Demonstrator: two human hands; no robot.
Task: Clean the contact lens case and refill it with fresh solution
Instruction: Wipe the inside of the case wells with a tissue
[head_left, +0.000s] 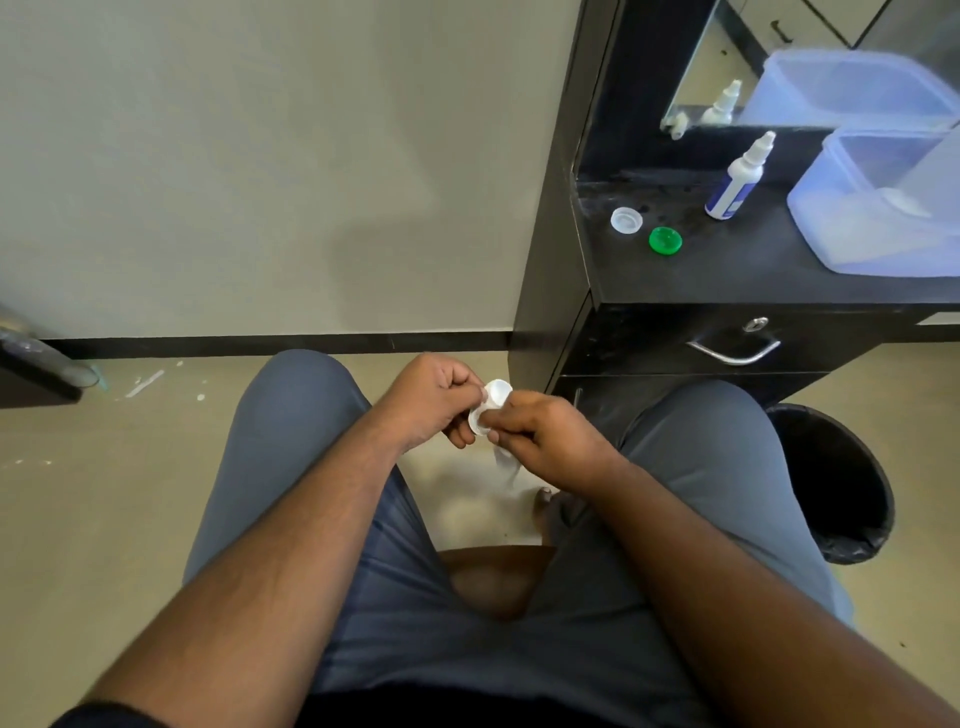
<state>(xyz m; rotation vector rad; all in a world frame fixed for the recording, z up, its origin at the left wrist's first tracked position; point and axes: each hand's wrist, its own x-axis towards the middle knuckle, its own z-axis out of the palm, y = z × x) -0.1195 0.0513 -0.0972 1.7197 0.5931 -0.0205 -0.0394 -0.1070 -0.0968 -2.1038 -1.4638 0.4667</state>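
Hands (488, 415) gripping round translucent lens case (491, 402)

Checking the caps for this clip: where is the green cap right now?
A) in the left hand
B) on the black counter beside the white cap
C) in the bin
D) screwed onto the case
B: the green cap lies on the black counter next to the white cap, while both hands hold the lens case.

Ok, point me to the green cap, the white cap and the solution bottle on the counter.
green cap (665, 240), head view, on the middle of its open inside.
white cap (626, 220), head view, on its hollow centre.
solution bottle (733, 188), head view, on the blue-labelled body.
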